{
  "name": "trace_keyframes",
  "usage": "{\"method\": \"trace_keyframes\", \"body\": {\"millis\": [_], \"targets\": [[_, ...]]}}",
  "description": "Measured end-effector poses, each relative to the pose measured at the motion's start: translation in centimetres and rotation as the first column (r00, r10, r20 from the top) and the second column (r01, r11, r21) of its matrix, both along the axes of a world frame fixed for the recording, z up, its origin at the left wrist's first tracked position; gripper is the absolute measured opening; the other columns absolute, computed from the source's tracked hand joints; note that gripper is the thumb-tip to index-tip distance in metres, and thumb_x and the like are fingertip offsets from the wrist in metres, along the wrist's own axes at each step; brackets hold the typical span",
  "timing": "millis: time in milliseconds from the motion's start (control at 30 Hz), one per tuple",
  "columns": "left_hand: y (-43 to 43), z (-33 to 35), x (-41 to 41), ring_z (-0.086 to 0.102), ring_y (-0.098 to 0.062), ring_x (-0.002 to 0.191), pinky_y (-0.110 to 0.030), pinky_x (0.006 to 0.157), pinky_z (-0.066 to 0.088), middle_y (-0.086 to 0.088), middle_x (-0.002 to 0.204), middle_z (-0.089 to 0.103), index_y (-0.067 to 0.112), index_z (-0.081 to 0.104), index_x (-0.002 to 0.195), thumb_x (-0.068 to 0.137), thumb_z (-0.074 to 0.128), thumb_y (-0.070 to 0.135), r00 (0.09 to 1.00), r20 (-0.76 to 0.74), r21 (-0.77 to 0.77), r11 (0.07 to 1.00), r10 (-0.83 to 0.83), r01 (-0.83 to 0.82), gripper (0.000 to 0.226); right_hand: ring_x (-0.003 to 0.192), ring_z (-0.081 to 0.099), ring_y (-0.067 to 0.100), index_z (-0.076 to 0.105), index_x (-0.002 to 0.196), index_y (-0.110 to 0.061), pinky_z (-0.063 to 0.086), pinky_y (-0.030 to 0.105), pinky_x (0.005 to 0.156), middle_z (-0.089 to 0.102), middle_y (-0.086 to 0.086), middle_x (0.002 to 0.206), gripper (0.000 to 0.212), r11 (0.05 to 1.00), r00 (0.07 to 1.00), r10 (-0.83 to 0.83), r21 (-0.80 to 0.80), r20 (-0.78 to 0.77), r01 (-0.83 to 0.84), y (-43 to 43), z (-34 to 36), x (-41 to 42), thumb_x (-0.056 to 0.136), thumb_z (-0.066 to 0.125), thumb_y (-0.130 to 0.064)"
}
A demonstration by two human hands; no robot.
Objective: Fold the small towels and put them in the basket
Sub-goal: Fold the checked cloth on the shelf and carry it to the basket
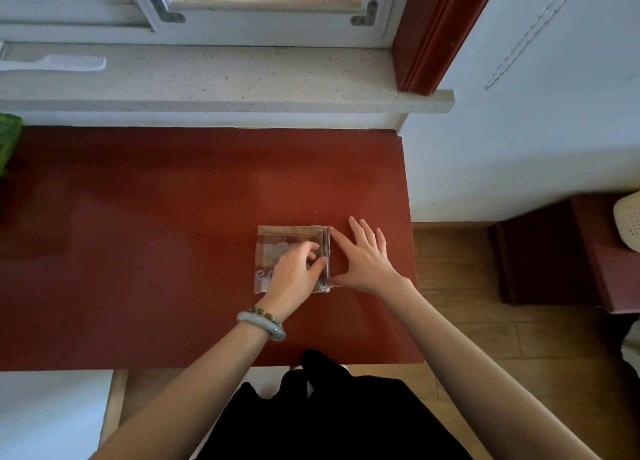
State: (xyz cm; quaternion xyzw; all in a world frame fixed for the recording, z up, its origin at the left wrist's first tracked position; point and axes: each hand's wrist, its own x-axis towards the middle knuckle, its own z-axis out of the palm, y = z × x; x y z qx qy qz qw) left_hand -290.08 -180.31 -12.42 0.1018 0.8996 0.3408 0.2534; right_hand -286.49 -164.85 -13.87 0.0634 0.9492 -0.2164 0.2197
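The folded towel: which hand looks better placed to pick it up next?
Probably the right hand: its thumb and forefinger bracket the layered edge of the towel, ready to pinch it. The left hand rests on top, pressing it onto the table.

Matt woven cloth towel (277,239) with a stitched hem, under the left hand (294,279). Beneath the grip, a smooth red-brown table (173,234) with a dull sheen. Glossy stone-like bangle (263,326) on that wrist. Beyond, a speckled matt stone sill (242,78).
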Motion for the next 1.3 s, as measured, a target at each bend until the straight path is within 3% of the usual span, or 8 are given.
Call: {"method": "trace_keyframes", "body": {"millis": [167, 267, 367, 700, 833, 967, 1133, 1300], "targets": [[-6.4, 0.4, -2.2, 0.044, -0.021, 0.129, -0.034, 0.108, 0.033, -0.004, 0.137, 0.052, 0.011, 0.05, 0.134, 0.091, 0.053, 0.037, 0.893, -0.352, -0.111, 0.96, -0.279, 0.256, 0.05, 0.147, 0.001, 0.025, 0.026, 0.147, -0.023, 0.0, 0.048, 0.118, 0.015, 0.009, 0.157, 0.074, 0.99, 0.97, -0.082, -0.134, -0.229, 0.052, -0.3, 1.0, 0.1, 0.083, 0.06, -0.032], [-9.9, -0.7, -4.1, -0.001, -0.01, 0.146, -0.03, 0.117, 0.003, 0.001, 0.157, 0.009, 0.014, 0.015, 0.149, 0.086, 0.028, 0.066, 0.728, -0.299, -0.449, 0.764, -0.617, 0.463, 0.082, 0.147, -0.003, 0.021, 0.015, 0.15, -0.017, -0.005, 0.044, 0.117, 0.007, 0.004, 0.159, 0.085, 0.986, 0.96, 0.16, -0.011, -0.228, -0.167, -1.9, 0.7, -0.4, 0.084, 0.057, -0.051], [-11.4, -1.6, -5.5, -0.025, -0.004, 0.141, -0.029, 0.115, -0.01, -0.004, 0.158, 0.009, 0.014, 0.007, 0.149, 0.081, 0.023, 0.075, 0.62, -0.244, -0.574, 0.627, -0.745, 0.527, 0.093, 0.147, -0.006, 0.019, 0.008, 0.15, -0.011, -0.006, 0.041, 0.118, 0.003, 0.004, 0.16, 0.089, 0.949, 0.933, 0.312, 0.103, -0.181, -0.297, -2.3, -0.1, -0.6, 0.086, 0.05, -0.057], [-11.2, -1.9, -5.9, -0.009, -0.021, 0.147, -0.037, 0.115, -0.007, 0.003, 0.154, -0.019, 0.019, -0.012, 0.148, 0.076, 0.039, 0.075, 0.616, -0.125, -0.578, 0.562, -0.778, 0.592, 0.105, 0.142, -0.016, 0.015, 0.001, 0.15, -0.01, 0.0, 0.047, 0.119, -0.007, 0.003, 0.159, 0.098, 0.923, 0.925, 0.367, 0.167, -0.103, -0.347, -1.5, -1.4, -0.2, 0.08, 0.034, -0.071], [-10.9, -0.6, -4.7, -0.017, -0.016, 0.145, -0.038, 0.117, -0.001, 0.001, 0.155, -0.026, 0.024, -0.01, 0.15, 0.082, 0.047, 0.066, 0.816, -0.038, -0.386, 0.762, -0.576, 0.52, 0.098, 0.146, 0.006, 0.025, 0.027, 0.146, -0.015, 0.011, 0.039, 0.116, 0.015, 0.008, 0.157, 0.076, 0.986, 0.973, -0.083, -0.159, -0.214, 0.049, -2.5, 0.1, 0.3, 0.084, 0.06, -0.044], [-10.5, -0.6, -2.4, -0.002, -0.015, 0.146, -0.043, 0.119, 0.01, 0.004, 0.16, -0.004, 0.024, 0.001, 0.152, 0.09, 0.052, 0.049, 0.987, 0.096, -0.024, 0.991, -0.129, 0.132, 0.085, 0.123, 0.043, 0.02, 0.044, 0.134, -0.012, 0.036, 0.025, 0.096, 0.045, 0.007, 0.132, 0.055, 0.651, 0.749, -0.656, -0.431, 0.093, 0.624, -4.3, 1.0, 0.5, 0.082, 0.062, -0.019], [-9.0, -0.8, -0.8, 0.04, -0.015, 0.132, -0.034, 0.107, 0.038, -0.004, 0.15, 0.034, 0.016, 0.022, 0.148, 0.092, 0.057, 0.029, 0.962, 0.205, 0.162, 0.963, 0.18, -0.215, 0.067, 0.109, 0.057, 0.025, 0.049, 0.127, -0.008, 0.047, 0.032, 0.084, 0.057, 0.007, 0.115, 0.06, 0.372, 0.528, -0.764, -0.417, 0.37, 0.829, -5.5, 0.6, -1.2, 0.07, 0.068, -0.012], [-7.7, -0.4, -1.7, 0.056, -0.016, 0.107, -0.024, 0.084, 0.043, -0.004, 0.121, 0.056, 0.008, 0.04, 0.136, 0.088, 0.064, 0.029, 0.873, 0.272, 0.131, 0.884, 0.404, -0.449, 0.057, 0.069, 0.049, 0.024, 0.057, 0.068, -0.007, 0.046, 0.035, 0.065, 0.049, 0.008, 0.07, 0.018, 0.254, 0.451, -0.735, -0.411, 0.507, 0.876, -5.5, 0.4, -2.5, 0.054, 0.067, -0.007]]}}
